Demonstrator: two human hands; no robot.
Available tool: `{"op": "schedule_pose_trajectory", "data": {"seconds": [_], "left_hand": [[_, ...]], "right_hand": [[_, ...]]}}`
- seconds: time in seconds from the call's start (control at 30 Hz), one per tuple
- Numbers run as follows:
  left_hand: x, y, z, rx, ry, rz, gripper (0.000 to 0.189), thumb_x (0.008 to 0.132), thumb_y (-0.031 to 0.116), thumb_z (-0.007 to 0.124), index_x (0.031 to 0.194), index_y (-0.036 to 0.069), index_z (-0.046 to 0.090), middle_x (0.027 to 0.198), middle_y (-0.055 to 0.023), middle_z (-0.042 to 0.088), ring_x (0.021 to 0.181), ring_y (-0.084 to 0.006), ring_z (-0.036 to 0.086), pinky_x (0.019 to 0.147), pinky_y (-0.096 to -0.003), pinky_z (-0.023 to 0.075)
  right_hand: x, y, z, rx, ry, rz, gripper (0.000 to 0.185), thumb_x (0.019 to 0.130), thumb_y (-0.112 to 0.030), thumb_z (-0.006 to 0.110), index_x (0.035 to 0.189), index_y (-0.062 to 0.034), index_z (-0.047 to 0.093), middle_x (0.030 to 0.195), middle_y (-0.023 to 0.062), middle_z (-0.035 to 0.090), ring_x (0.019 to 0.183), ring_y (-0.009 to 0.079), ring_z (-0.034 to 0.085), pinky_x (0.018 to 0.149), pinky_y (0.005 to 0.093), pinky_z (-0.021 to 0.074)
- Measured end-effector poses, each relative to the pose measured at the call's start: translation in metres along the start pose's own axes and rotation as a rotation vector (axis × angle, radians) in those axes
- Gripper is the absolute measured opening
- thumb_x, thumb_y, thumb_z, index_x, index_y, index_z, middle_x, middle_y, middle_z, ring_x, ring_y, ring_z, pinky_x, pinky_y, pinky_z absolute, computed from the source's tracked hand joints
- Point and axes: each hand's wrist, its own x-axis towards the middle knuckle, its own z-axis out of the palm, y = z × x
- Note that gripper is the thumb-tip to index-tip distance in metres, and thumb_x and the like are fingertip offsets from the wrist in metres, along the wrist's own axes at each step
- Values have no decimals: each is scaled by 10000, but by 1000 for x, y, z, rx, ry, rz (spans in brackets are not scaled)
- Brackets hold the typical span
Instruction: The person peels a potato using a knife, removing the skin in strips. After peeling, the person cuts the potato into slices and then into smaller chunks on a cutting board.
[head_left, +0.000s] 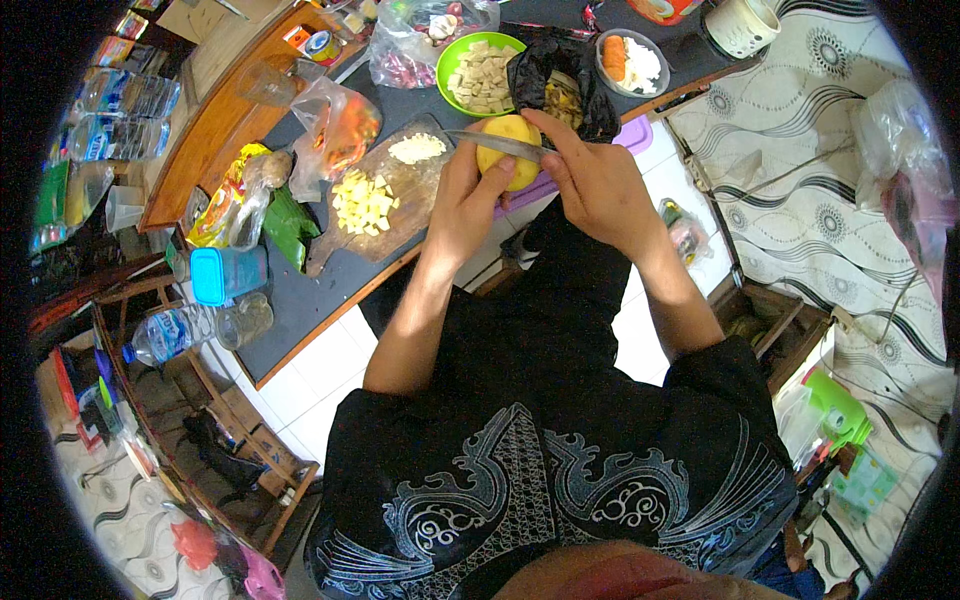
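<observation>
A yellow peeled potato (517, 174) rests in my left hand (466, 191), with the thumb across its near side. My right hand (600, 176) grips a knife, its handle hidden in the fingers. The knife blade (495, 141) lies across the potato's face, tip pointing left. Just beyond both hands, a black plastic bag (536, 71) stands with its mouth open, peelings (564, 109) inside. To the left lies a wooden cutting board (375, 259) bearing diced pale yellow cubes (363, 202) and a heap of finely chopped white bits (417, 148).
A green bowl (444, 69) of cubes sits behind my hands, beside a plastic tub (661, 75) with a carrot piece. Left of the board are a bag of chillies (345, 124), a banana leaf piece (286, 225) and a blue-lidded container (207, 276). The dark tabletop (300, 322) ends near my body.
</observation>
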Motion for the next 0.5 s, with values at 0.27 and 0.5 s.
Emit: {"op": "schedule_pose_trajectory", "data": {"seconds": [0.27,0.5], "left_hand": [[-21,28,3,69,-35,138,465,935,148,559,1352,-34,461,1080,-158,652,854,-191,641,723,-314,517],[-10,33,-21,173,-181,386,503,918,147,611,1362,-34,457,1148,-190,640,1047,-258,633,925,-366,486]], "right_hand": [[1,-21,-11,-8,72,-69,376,971,-199,553,1328,-115,469,804,174,691,638,375,670,522,479,509],[-3,-33,-33,-35,15,-127,395,952,-161,577,1333,-100,492,814,154,683,579,362,630,493,453,458]]}}
